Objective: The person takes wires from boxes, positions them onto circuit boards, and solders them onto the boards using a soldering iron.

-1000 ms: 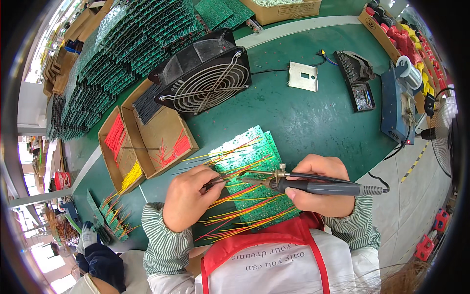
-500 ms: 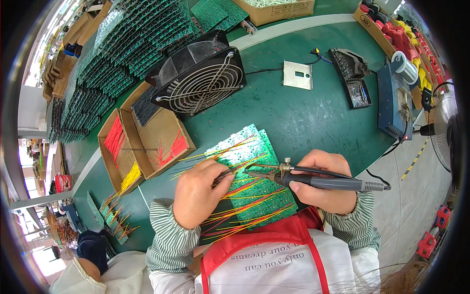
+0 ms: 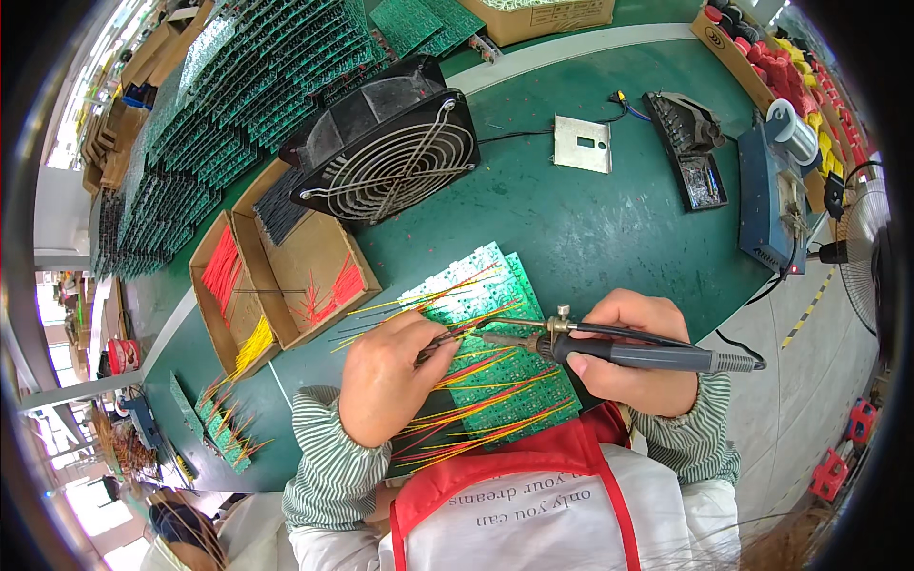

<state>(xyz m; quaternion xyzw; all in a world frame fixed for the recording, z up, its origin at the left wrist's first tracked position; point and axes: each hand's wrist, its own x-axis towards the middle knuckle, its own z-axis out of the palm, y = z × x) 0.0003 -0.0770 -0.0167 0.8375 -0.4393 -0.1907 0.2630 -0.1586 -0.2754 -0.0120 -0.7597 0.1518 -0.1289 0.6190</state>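
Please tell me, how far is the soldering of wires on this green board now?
Many red and yellow wires already lie across the green board. The right hand holds the soldering iron at the board while the left hand pinches a wire. Which joints remain cannot be seen.

The soldering iron point(image 3: 609, 350) has a matt dark plastic grip and metal tip; the circuit board point(image 3: 495, 333) looks glossy green.

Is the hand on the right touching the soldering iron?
Touching. The head view shows the right hand wrapped around the dark handle of the soldering iron, fingers curled over its top, no gap.
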